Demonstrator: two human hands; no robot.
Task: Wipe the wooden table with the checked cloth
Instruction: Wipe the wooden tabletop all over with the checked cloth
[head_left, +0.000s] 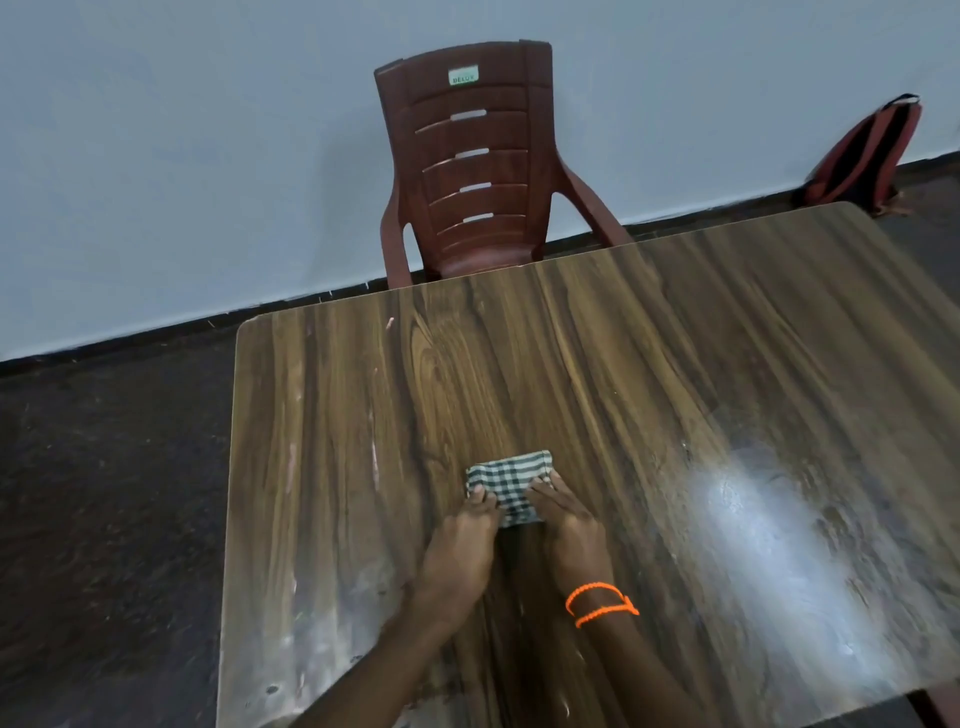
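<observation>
A folded green-and-white checked cloth (510, 480) lies flat near the middle of the wooden table (597, 395). My left hand (460, 553) rests on the cloth's near left corner, fingers pinching its edge. Beside it, my right hand (569, 525) presses on the cloth's near right side, fingers spread over the fabric; an orange cord is wound round that wrist. The cloth's near edge is hidden under both hands.
A dark red plastic chair (470, 171) stands against the table's far edge, before a pale wall. A red and black backpack (865, 156) leans on the wall at the far right. Dark floor lies to the left. A bright glare patch (769, 535) shows on the table's right part.
</observation>
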